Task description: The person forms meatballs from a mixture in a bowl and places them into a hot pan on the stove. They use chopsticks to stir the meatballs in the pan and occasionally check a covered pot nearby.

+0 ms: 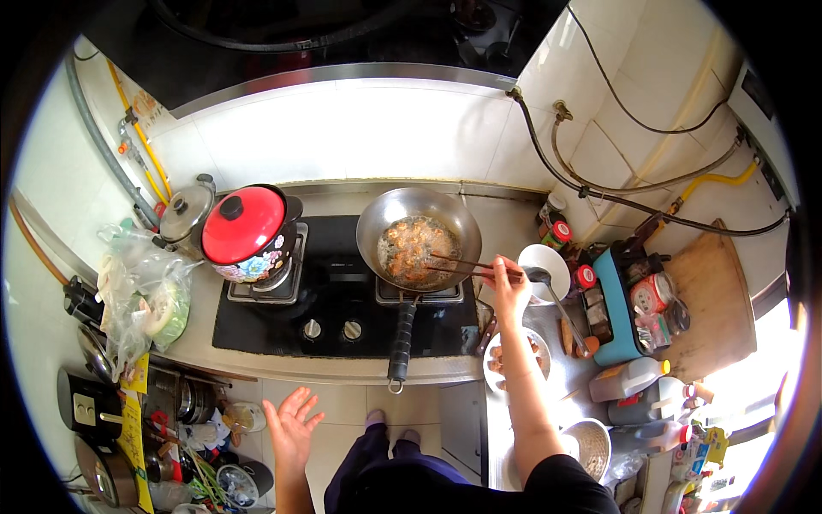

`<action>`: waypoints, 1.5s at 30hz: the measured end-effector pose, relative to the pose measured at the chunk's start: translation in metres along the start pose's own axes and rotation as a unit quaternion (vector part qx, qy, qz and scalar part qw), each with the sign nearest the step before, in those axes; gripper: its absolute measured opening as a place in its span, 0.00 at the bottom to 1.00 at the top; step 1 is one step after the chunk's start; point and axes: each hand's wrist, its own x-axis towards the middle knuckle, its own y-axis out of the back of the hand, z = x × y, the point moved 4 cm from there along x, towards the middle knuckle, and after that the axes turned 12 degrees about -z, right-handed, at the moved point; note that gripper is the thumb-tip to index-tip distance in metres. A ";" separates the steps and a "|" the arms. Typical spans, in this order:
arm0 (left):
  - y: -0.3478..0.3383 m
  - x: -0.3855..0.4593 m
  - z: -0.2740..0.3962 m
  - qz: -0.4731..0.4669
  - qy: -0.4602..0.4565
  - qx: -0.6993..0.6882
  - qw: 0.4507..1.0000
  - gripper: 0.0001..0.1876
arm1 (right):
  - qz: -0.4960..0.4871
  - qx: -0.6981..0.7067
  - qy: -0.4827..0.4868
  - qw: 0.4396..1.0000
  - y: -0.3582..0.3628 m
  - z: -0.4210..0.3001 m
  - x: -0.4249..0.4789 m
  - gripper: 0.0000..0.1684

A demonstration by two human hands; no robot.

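In my right hand I grip a pair of dark chopsticks, their tips over the steel wok. Browned pieces of food sit in bubbling oil inside it. The wok rests on the right burner of the black gas stove, its wrapped handle pointing towards me. My left hand is in the air in front of the counter, palm up and fingers apart, holding nothing. Below my right forearm, partly hidden by it, a white plate bears more browned pieces.
On the left burner stands a flowered pot with a red lid. A white bowl holding a metal ladle is right of the wok. Further right are a blue rack and several bottles; bagged vegetables lie far left.
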 end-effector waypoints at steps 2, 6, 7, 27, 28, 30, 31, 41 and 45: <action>-0.001 -0.002 0.000 0.002 0.003 0.004 1.000 0.41 | 0.010 -0.002 0.021 1.000 0.010 -0.003 0.001 0.14; 0.000 -0.002 -0.001 0.005 0.003 0.003 1.000 0.42 | -0.098 -0.178 0.082 0.976 -0.017 -0.020 -0.014 0.09; -0.001 -0.001 -0.002 0.009 0.003 0.004 1.000 0.42 | -0.136 -0.205 0.099 0.964 -0.029 -0.032 -0.021 0.08; 0.004 -0.010 0.001 0.017 0.002 0.004 1.000 0.42 | -0.058 -0.048 0.075 0.994 -0.011 0.011 0.001 0.09; 0.003 -0.009 0.001 0.018 0.002 0.006 1.000 0.43 | -0.087 -0.089 0.077 0.989 -0.014 0.007 -0.002 0.08; 0.003 -0.009 0.001 0.019 0.001 0.008 1.000 0.44 | -0.137 -0.143 0.107 0.974 -0.027 0.003 -0.006 0.08; 0.004 -0.009 0.001 0.019 0.000 0.008 1.000 0.44 | -0.160 -0.171 0.112 0.966 -0.036 -0.004 -0.009 0.08; 0.006 -0.011 0.002 0.020 0.000 0.005 1.000 0.44 | -0.071 -0.160 0.052 0.983 -0.034 0.008 0.001 0.10; 0.006 -0.013 0.004 0.029 -0.003 0.002 1.000 0.42 | -0.021 -0.075 0.041 0.996 -0.016 0.002 0.008 0.11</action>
